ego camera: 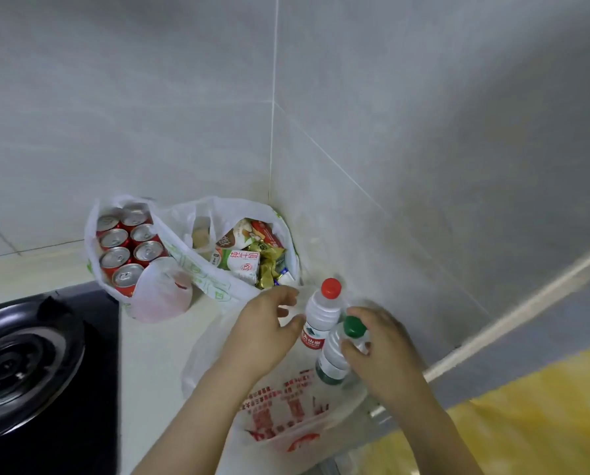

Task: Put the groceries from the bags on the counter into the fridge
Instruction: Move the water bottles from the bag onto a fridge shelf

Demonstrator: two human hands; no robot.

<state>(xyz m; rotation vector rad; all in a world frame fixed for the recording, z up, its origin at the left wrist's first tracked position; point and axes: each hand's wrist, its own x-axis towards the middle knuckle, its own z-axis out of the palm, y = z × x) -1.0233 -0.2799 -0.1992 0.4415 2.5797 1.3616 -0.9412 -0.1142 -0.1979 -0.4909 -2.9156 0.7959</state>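
The person's right hand is wrapped around the green-capped bottle, which tilts over the near bag, while the left hand has its fingers spread beside the red-capped bottle, thumb touching it but not yet closed. That red-capped bottle stands against the right wall, and a careless grab could knock it over. The thin plastic under both bottles may drag along as they lift (it looks slack). Further left, the bag of cans and the bag of cartons and snacks sit untouched on the counter; the fridge is out of view.
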